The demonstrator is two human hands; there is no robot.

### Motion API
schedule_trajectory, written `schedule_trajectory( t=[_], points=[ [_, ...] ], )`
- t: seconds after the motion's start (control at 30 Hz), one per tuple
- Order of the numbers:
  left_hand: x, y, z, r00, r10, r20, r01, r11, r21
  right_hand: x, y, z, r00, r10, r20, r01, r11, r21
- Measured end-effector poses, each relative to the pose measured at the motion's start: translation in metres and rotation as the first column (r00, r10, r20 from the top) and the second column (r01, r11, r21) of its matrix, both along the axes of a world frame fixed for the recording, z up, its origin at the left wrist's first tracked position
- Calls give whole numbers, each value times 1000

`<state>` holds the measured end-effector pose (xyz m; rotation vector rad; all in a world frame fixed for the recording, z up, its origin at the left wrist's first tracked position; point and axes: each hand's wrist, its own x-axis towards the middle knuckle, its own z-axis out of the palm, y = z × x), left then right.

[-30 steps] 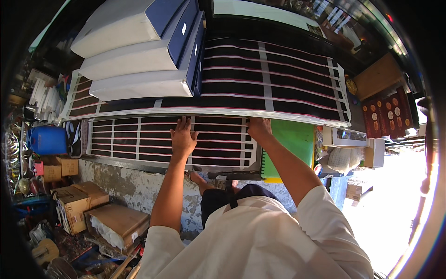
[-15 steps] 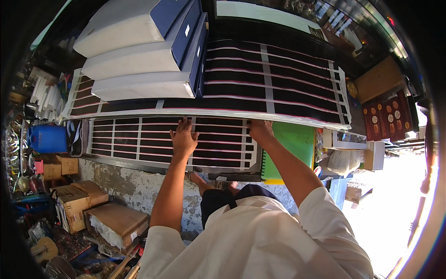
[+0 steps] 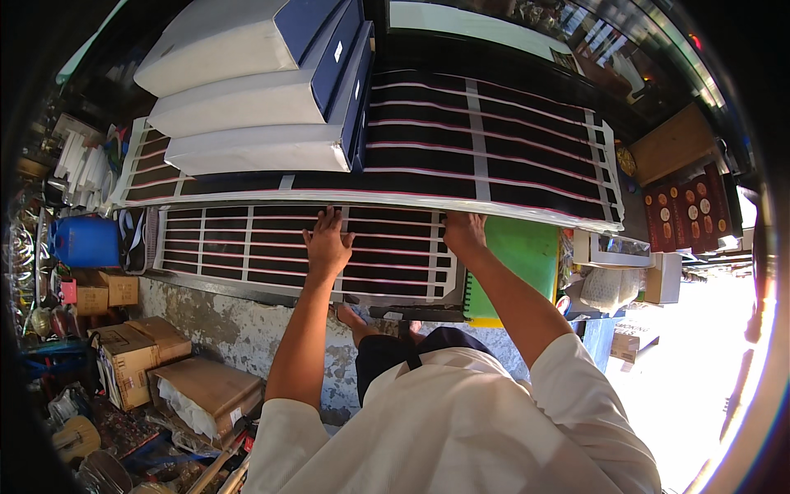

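Note:
A black sheet with pale stripes [image 3: 222, 262] lies on the lower level in front of me. On it my left hand [image 3: 329, 249] rests palm down, fingers spread and thumb out. My right hand [image 3: 466, 234] is at the sheet's right end, beside a green spiral-bound pad [image 3: 514, 263]. Its fingers seem stretched forward, with the tips hidden at the front edge of the upper level. That upper level carries a larger black sheet with pale stripes [image 3: 527, 156]. No object shows in either hand.
Large blue-and-white box-shaped folders [image 3: 255, 148] are stacked on the upper sheet's left. A blue container [image 3: 85, 244] stands at the left. Cardboard boxes [image 3: 210, 387] and mixed goods fill the lower left. Dark red printed packs [image 3: 687, 210] stand at the right.
The view has shifted slightly, so the folders and upper sheet appear a little further right. Both hands keep nearly the same places on the lower level.

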<state>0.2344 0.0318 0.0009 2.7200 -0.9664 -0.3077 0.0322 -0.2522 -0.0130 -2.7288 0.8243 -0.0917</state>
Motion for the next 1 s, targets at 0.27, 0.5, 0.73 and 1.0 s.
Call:
schedule_trajectory(
  t=[0.27,0.5,0.73,1.0],
  points=[
    [0,0,-4,1000,1,2,-1,999,-37,9,9,7,996,-84,-39,84,996,-22],
    [1,2,-6,1000,1,-14,-1,1000,-14,10,-5,17,963,47,-265,-46,999,11],
    [1,0,-3,1000,4,-26,-4,1000,-5,-2,-18,1,982,72,-174,-70,997,18],
    [0,1,-4,1000,9,-27,-9,1000,0,-5,-9,-3,996,83,-10,-84,994,-68]
  ],
)
